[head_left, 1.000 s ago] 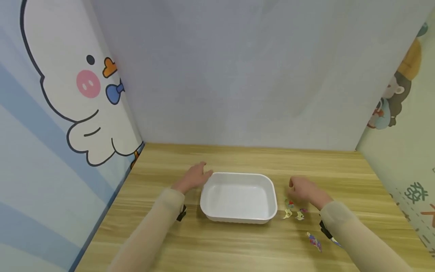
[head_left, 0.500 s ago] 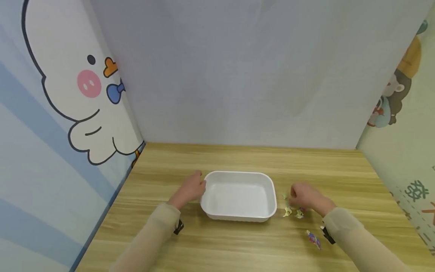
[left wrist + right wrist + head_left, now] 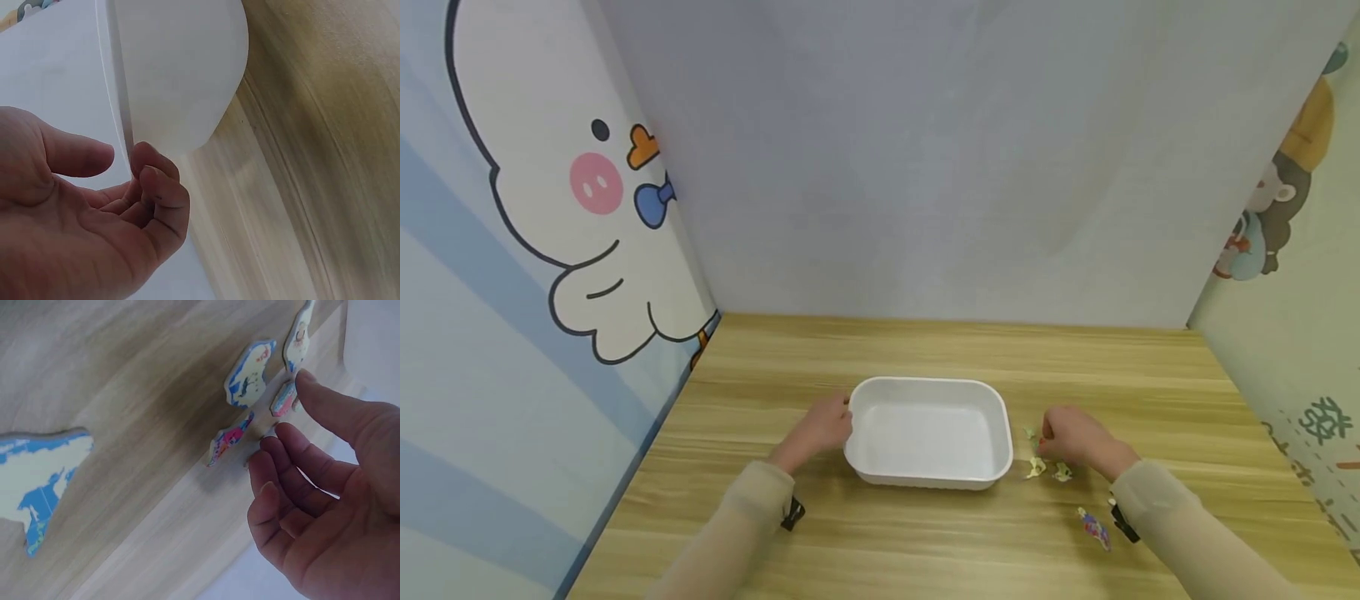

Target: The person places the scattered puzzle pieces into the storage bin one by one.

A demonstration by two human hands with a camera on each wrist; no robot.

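Observation:
My left hand (image 3: 822, 427) is at the left end of a white rectangular tray (image 3: 929, 482). In the left wrist view, its curled fingers (image 3: 164, 206) meet the rim of the tray, with the thumb on the rim's other side. My right hand (image 3: 1072, 435) is low over several flat printed pieces, which look like map puzzle pieces. In the right wrist view its thumb and index finger stand apart, close to a small blue-and-red piece (image 3: 284, 399). A pink piece (image 3: 230, 439) and a cream-and-blue piece (image 3: 250, 375) lie beside the fingertips.
A purple-and-red piece (image 3: 1093, 528) lies nearer me, by the right sleeve. A larger cream-and-blue piece (image 3: 47, 481) shows at left in the right wrist view. A pale cloth wall (image 3: 925, 167) closes off the back of the wooden table (image 3: 910, 542).
My left hand has come down and nearer me along the tray's left end, its fingers now curled. My right hand has dropped slightly toward the puzzle pieces.

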